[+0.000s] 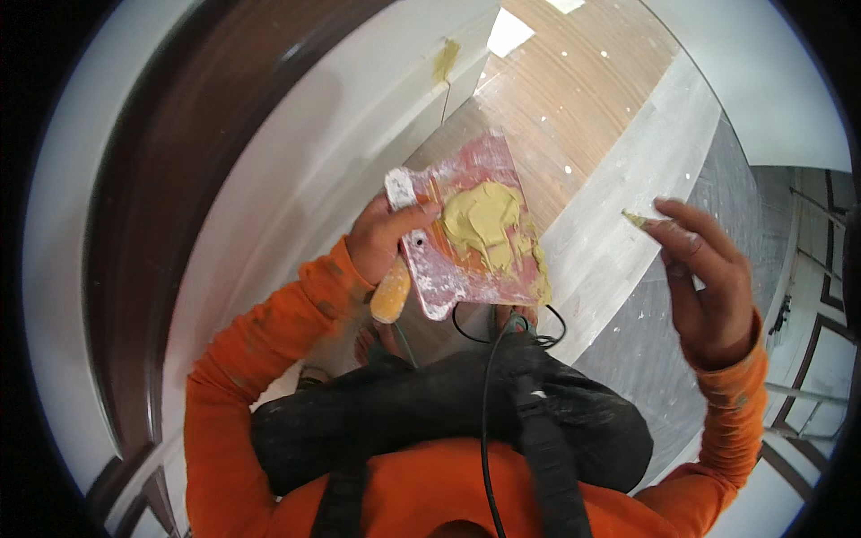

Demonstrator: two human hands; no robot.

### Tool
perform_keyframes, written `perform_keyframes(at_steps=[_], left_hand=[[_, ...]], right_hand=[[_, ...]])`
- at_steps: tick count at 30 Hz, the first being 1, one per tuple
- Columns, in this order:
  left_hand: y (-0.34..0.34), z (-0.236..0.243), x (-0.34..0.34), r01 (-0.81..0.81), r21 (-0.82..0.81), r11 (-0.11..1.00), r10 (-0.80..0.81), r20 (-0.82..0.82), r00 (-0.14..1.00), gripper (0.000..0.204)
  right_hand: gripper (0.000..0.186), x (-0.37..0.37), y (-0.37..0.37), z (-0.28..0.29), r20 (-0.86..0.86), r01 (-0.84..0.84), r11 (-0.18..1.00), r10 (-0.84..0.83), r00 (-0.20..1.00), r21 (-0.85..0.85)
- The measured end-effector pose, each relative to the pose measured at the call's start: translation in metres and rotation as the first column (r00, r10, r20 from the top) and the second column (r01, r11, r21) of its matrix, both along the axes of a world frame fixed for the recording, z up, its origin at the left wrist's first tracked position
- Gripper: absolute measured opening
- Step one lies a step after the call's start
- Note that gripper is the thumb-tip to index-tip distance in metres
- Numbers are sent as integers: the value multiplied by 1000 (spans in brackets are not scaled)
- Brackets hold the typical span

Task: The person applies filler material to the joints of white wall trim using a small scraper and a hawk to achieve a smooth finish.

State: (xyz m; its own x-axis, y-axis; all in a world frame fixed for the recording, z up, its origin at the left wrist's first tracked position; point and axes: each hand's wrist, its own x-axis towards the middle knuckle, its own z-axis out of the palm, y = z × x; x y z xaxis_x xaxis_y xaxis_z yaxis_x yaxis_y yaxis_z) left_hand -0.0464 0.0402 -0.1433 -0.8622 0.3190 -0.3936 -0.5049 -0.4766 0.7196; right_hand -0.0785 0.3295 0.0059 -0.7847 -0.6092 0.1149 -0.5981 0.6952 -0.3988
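My left hand [377, 235] grips a red plastic spreader [480, 157] by its whitened, chipped edge, thumb on top. A thick mound of yellow putty [484, 224] lies on its face, smeared toward the right edge. Below that hand sticks out an orange-yellow tool handle [390, 291]; the rest of that tool is mostly hidden by the spreader. My right hand [708, 273] is raised apart at the right, fingers partly bent and separated. A small dab of greenish-yellow putty [634, 218] sits at the tip of one finger.
At the left runs a white wall [296, 152] with dark brown trim [179, 161]. A putty patch [447, 59] marks the wall's corner. The floor has wood-look boards [574, 90] with white spots, a pale strip [619, 197] and grey planks [619, 314]. A black cable [487, 394] hangs before me.
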Motion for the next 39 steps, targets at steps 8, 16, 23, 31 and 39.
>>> perform_keyframes(at_steps=[8, 16, 23, 31, 39], left_hand=[[31, 23, -3, -156, -108, 982, 161, 31, 987, 27], [26, 43, 20, -153, -241, 958, 133, -98, 986, 28], [34, 48, 24, -228, -261, 938, 227, -35, 973, 28], [21, 36, 33, -253, -406, 878, 290, 31, 956, 30], [-22, 52, 87, -553, -490, 674, 623, -26, 782, 38]], right_hand=[[38, -20, 19, -71, 160, -149, 915, 223, 962, -375], [43, 6, 4, -97, 48, -270, 868, 318, 947, -417], [38, -15, 0, -94, 197, -360, 867, 442, 875, -345], [32, -57, 16, -124, 539, -277, 687, 710, 454, -671], [37, -53, -72, -228, 775, 801, 85, 331, 539, -593]])
